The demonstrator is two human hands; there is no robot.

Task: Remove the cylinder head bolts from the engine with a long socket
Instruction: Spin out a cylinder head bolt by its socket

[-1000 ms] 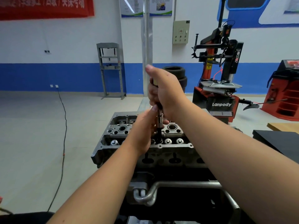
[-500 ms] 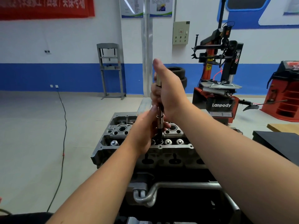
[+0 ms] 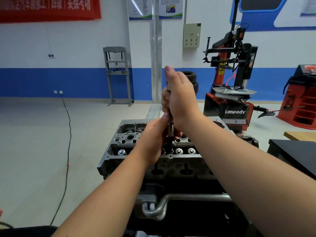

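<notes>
Long chrome socket (image 3: 170,130) stands upright in the bare grey metal cylinder head (image 3: 153,147), where we steady it with our left hand (image 3: 153,135) pinching its lower shaft while our right hand (image 3: 179,98) is clenched around its upper handle

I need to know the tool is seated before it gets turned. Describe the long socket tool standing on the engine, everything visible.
The socket tool is a slim, shiny metal shaft standing nearly upright over the near edge of the cylinder head. Its dark lower end drops into a recess among the round valve caps; the bolt itself is hidden. The right hand has its grip round the top, thumb pointing up, covering most of the handle. The left hand holds the shaft lower down, fingers curled round it.
</notes>
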